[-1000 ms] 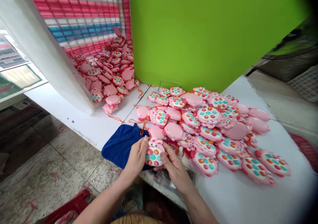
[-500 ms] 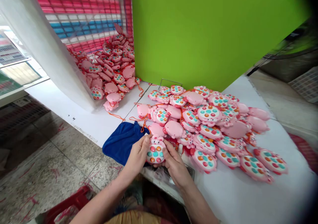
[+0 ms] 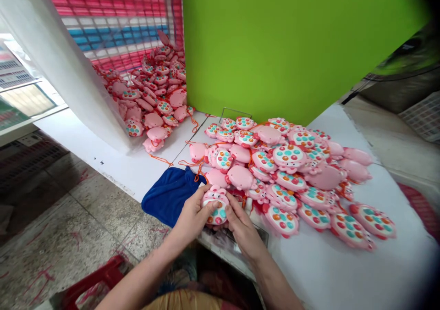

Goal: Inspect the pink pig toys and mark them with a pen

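Note:
Both my hands hold one pink pig-shaped toy (image 3: 217,207) with coloured round buttons, face up, at the near edge of the white table (image 3: 343,278). My left hand (image 3: 192,216) grips its left side, thumb lying across the buttons. My right hand (image 3: 242,225) closes on its right side. A blue cloth (image 3: 168,193) lies just left of the toy, hanging over the table edge. A big heap of the same pink toys (image 3: 288,172) with orange cords spreads right behind and to the right of my hands.
A second heap of pink toys (image 3: 151,99) fills a striped woven sack (image 3: 113,21) at the back left. A bright green panel (image 3: 292,44) stands behind the table. A red stool (image 3: 89,285) and speckled floor lie below left.
My left thumb has slid over the toy's buttons. The toy stays in both hands at about the same spot; the view shifted slightly.

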Tool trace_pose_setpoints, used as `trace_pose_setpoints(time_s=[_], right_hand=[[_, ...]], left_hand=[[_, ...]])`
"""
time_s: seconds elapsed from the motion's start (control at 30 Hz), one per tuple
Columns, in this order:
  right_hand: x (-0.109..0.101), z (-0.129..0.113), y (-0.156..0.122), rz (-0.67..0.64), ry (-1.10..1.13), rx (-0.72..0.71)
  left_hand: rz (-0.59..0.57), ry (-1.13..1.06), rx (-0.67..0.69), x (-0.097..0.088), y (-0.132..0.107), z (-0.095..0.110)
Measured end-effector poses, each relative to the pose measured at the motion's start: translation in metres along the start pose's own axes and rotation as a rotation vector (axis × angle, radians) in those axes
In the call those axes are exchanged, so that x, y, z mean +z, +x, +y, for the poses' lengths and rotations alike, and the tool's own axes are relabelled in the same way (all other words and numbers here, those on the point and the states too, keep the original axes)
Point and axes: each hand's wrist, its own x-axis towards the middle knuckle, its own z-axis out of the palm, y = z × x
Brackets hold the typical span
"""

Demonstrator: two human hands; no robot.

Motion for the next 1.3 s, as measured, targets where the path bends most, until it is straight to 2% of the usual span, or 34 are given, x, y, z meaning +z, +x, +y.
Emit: trace_pose_setpoints(time_s=[0.1, 0.23, 0.33, 0.47, 0.53, 0.6, 0.7, 0.77, 0.83, 0.9, 1.0, 1.1, 1.13, 1.2, 1.23, 1.3], right_hand=[[0.000, -0.006, -0.003, -0.024, -0.095, -0.001], [0.000, -0.007, -0.003, 0.057, -0.112, -0.011], [-0.003, -0.008, -0.003, 0.072, -0.155, -0.042], [-0.020, -0.017, -0.011, 0.058, -0.240, -0.124], [-0.035, -0.020, -0.018, 0.107, -0.421, -0.213], [-0.049, -0.019, -0.025, 0.133, -0.736, -0.371], [-0.065, -0.007, -0.034, 0.089, -1.219, -0.626], [-0.070, 0.004, -0.038, 0.067, -1.439, -0.711], [-0.072, 0.012, -0.039, 0.063, -1.555, -0.731], [-0.072, 0.013, -0.039, 0.109, -1.531, -0.762], [-0.068, -0.001, -0.042, 0.258, -1.212, -0.826], [-0.055, -0.027, -0.049, 0.376, -0.809, -0.733], [-0.049, -0.035, -0.053, 0.368, -0.699, -0.663], [-0.037, -0.047, -0.058, 0.270, -0.516, -0.520], [-0.032, -0.051, -0.061, 0.202, -0.442, -0.457], [-0.023, -0.053, -0.062, 0.099, -0.354, -0.378]], left_hand=[[-0.023, -0.009, -0.004, -0.001, -0.002, 0.002], [-0.090, 0.044, 0.096, -0.001, -0.004, 0.006], [-0.099, 0.061, 0.092, 0.000, -0.006, 0.008], [-0.059, -0.129, 0.031, -0.004, -0.009, 0.006], [-0.010, -0.238, -0.007, -0.007, -0.010, 0.004], [0.045, -0.331, -0.072, -0.011, -0.012, 0.003], [0.089, -0.391, -0.138, -0.013, -0.014, 0.000], [0.074, -0.361, -0.139, -0.012, -0.015, -0.001], [0.032, -0.305, -0.133, -0.011, -0.017, -0.002], [-0.044, -0.251, -0.132, -0.010, -0.020, -0.003], [-0.167, -0.095, -0.097, -0.010, -0.026, 0.000], [-0.242, 0.265, 0.136, -0.006, -0.034, 0.010], [-0.272, 0.395, 0.244, -0.004, -0.036, 0.015], [-0.378, 0.594, 0.410, 0.001, -0.041, 0.023], [-0.448, 0.661, 0.446, 0.004, -0.043, 0.026], [-0.562, 0.770, 0.418, 0.009, -0.046, 0.028]])
